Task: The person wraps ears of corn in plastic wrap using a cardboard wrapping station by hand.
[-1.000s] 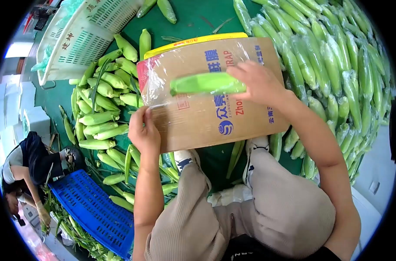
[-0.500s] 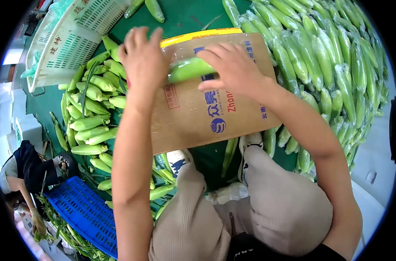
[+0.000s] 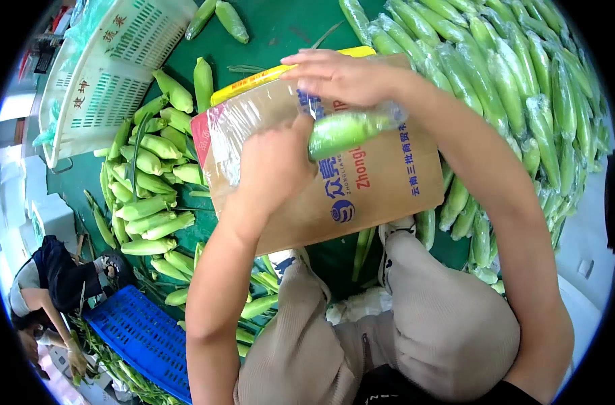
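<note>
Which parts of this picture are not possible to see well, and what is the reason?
All in the head view:
- left hand: fingertips hidden behind its own back
- corn ear: one end covered by the left hand
- carton: some printing covered by right hand and ear
- white crate: cut off at top
- co-worker's hand: too small

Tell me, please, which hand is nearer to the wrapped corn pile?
Right: the right hand is above the cardboard, left of the wrapped corn pile; the left hand is farther left.

The left hand (image 3: 275, 158) hides one end of the corn ear (image 3: 344, 132); the top edge cuts off the white crate (image 3: 105, 91).
</note>
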A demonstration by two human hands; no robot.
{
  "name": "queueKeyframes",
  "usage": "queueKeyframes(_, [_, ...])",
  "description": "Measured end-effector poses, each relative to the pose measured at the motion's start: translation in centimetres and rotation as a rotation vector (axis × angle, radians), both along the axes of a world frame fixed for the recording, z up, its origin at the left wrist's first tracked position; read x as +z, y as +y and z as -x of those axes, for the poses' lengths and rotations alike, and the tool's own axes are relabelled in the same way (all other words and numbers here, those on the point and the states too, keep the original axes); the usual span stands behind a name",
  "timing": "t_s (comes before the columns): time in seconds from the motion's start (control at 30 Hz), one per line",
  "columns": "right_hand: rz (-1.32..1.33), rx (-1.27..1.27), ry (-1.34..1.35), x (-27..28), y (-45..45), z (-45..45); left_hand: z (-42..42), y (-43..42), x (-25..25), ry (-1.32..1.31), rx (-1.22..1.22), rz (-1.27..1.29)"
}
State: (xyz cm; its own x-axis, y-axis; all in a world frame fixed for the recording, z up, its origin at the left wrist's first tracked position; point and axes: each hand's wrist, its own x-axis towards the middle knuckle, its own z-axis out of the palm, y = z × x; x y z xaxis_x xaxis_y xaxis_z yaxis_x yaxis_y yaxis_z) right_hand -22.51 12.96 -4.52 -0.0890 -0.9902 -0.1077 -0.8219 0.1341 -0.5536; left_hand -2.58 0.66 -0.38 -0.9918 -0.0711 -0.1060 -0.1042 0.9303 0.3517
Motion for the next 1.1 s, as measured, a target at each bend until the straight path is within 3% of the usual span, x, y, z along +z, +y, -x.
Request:
queueKeyframes(0.07, [-0.036, 0.014, 0.36, -1.3, 0.9, -2.3, -1.4, 1.1, 2.0, -0.16, -0.036, -0.053])
queueKeyframes(0.17, [0.075, 0.065, 0.39, -1.7, 2.1, -5.6, -5.2, 3.3, 3.3, -0.344, -0.119, -0.062])
queueKeyframes(0.23, [0.088, 0.048, 0.326, -2.3, 2.4, -6.4, -8.5, 4.0, 2.4, -0.487, -0.175, -0.289])
queueKeyframes(0.37, [0.193, 0.001, 0.448, -2.4, 2.8, -8.0, -14.5, 7.7, 0.7, -0.945, -0.611, -0.577])
queueKeyframes(0.4, [0.345, 0.062, 0.362, -2.8, 3.2, -9.1, -15.5, 7.7, 0.8, -0.937, -0.644, -0.592])
queueKeyframes(0.43, [0.225, 0.11, 0.071, 0.5, 5.1, -11.0, -16.3, 7.3, 0.7, -0.929, -0.687, -0.61])
queueKeyframes(0.47, [0.095, 0.154, -0.227, 4.2, 7.5, -13.8, -17.0, 6.6, 0.4, -0.952, -0.556, -0.734])
queueKeyframes(0.5, [-0.123, 0.185, -0.271, 4.9, 9.5, -16.5, -18.2, 5.8, -0.3, -0.747, -0.472, -0.866])
queueKeyframes(0.53, [-0.331, 0.315, -0.466, 6.1, 10.9, -18.2, -16.8, 5.3, 2.0, -0.721, -0.384, -0.807])
queueKeyframes(0.57, [-0.36, 0.325, -0.752, 3.8, 13.6, -21.0, -16.0, 4.3, 3.6, -0.705, -0.329, -0.79])
queueKeyframes(0.6, [-0.197, 0.228, -1.109, -0.2, 14.8, -23.9, -17.5, 2.2, 3.2, -0.591, -0.337, -0.762])
queueKeyframes(0.63, [-0.421, 0.179, -1.157, 1.1, 14.1, -23.2, -17.7, 1.4, 5.0, -0.731, -0.014, -0.904])
queueKeyframes(0.67, [-0.151, 0.053, -1.128, -1.7, 14.1, -25.0, -18.8, -0.4, 4.8, -0.708, 0.022, -0.72])
queueKeyframes(0.73, [0.017, -0.006, -0.974, -0.3, 12.6, -23.7, -18.7, -0.6, 5.3, -0.103, 0.014, -0.725])
queueKeyframes(0.77, [0.117, -0.061, -0.955, -1.3, 12.0, -23.9, -18.1, -0.6, 4.4, 0.182, 0.173, -0.851])
queueKeyframes(0.8, [0.121, -0.127, -0.943, -0.7, 12.1, -23.2, -17.5, 0.3, 3.4, 0.363, 0.896, -0.7])
queueKeyframes(0.83, [0.132, -0.18, -0.941, 0.1, 11.4, -22.9, -15.1, 1.8, 4.8, 0.749, 1.122, -1.039])
queueKeyframes(0.9, [0.189, -0.277, -1.012, 1.2, 9.8, -23.3, -15.1, 1.8, 1.0, 0.776, 0.706, -1.232])
queueKeyframes(0.93, [0.195, -0.324, -1.055, 1.0, 9.2, -24.4, -13.5, 5.4, 3.2, 0.562, 0.926, -1.32])
queueKeyframes(0.97, [0.561, -0.313, -0.962, 0.1, 7.6, -25.7, -12.7, 6.3, 1.2, 0.532, 0.789, -1.965])
queueKeyframes(1.0, [0.486, -0.418, -1.103, -1.7, 7.9, -26.6, -13.6, 7.5, 0.0, 0.392, 0.838, -1.937])
queueKeyframes(1.07, [0.096, -0.321, -1.57, -0.1, 10.8, -23.9, -14.5, 6.2, -2.2, 0.142, 0.605, -1.369])
queueKeyframes(1.1, [-0.13, -0.321, -1.742, 1.2, 12.4, -22.6, -13.6, 6.8, -1.6, 0.293, 0.552, -1.224])
